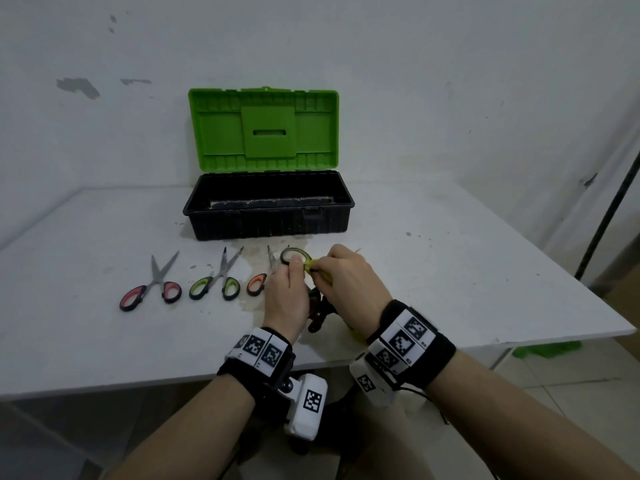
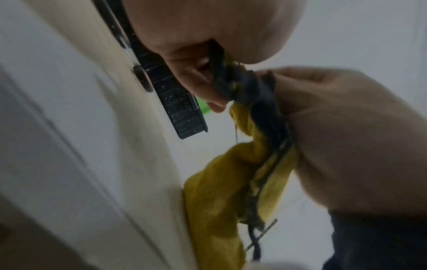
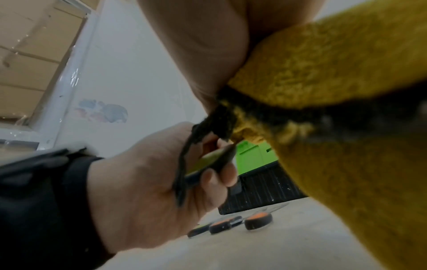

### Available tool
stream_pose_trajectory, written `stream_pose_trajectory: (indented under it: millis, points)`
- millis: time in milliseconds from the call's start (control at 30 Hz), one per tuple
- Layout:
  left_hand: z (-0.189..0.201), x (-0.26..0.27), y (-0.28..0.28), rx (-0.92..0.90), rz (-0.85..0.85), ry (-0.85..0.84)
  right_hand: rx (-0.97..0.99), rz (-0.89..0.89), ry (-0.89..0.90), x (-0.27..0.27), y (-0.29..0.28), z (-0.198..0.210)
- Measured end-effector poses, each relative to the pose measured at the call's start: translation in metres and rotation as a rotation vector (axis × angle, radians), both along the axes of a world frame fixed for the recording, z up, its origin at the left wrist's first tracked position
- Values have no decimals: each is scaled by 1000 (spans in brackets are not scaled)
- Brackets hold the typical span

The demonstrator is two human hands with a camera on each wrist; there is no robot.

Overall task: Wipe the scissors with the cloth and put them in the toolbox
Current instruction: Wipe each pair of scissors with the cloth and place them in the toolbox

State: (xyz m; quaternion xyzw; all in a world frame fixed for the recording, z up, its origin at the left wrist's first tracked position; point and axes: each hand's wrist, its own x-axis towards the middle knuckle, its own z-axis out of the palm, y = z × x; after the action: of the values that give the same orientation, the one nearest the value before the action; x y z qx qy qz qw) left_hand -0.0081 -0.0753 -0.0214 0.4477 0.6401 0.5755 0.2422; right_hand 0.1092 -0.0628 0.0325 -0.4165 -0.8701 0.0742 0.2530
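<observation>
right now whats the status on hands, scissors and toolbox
Left hand grips green-handled scissors. Right hand holds yellow cloth on them. Toolbox open, nothing blocking. Three more scissors lie on table.

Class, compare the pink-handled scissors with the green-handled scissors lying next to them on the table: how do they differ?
The pink-handled scissors have pink handle linings; the green-handled scissors have green ones. The pink pair lies farther left, the green pair nearer the left hand. Both lie flat, blades open, pointing toward the toolbox, untouched.
</observation>
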Motion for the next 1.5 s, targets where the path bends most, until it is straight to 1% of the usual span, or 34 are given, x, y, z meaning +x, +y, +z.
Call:
stream_pose_trajectory:
  millis: [133, 233, 333, 367, 467, 533, 600, 700, 767, 867, 933, 1033, 1100, 1167, 1300, 1400, 1500]
  points:
    - [6, 1, -7, 7, 9, -15, -12, 21, -15, 11, 1, 0]
    - [8, 3, -8, -15, -18, -103, 10, -9, 24, 16, 3, 6]
    - [8, 6, -6, 2, -1, -15, 38, -6, 43, 14, 2, 4]
    - [9, 6, -5, 3, 7, -23, 34, 9, 36, 13, 0, 1]
    - [14, 3, -4, -21, 14, -101, -2, 73, 18, 13, -8, -8]
    - [18, 2, -4, -20, 9, -134, 6, 74, 63, 16, -9, -8]
    - [19, 2, -3, -8, 13, -99, 41, 62, 119, 15, -6, -6]
    - [16, 3, -3, 11, 18, -47, 45, 66, 104, 9, -4, -6]
    - [14, 4, -5, -14, 5, -114, 34, 40, 108, 10, 0, -9]
    - [15, 2, -6, -45, -6, -191, 0, -61, 126, 19, 12, -7]
    - [16, 1, -7, -47, -4, -185, -4, -91, 154, 24, 17, -5]
    - [16, 1, -5, -30, -3, -162, 36, -23, 162, 19, 9, -4]
    - [15, 3, -2, -15, 9, -88, 46, 36, 138, 12, 2, -8]
    - [14, 4, -1, -16, 29, -41, 61, 47, 130, 9, 2, -15]
    - [14, 5, -5, -49, -8, -184, 59, 7, 129, 16, 7, -20]
    - [18, 5, -7, -39, -22, -199, 44, -35, 139, 20, 10, -17]
    - [16, 0, -3, -38, -2, -211, -4, -114, 113, 29, 20, -12]
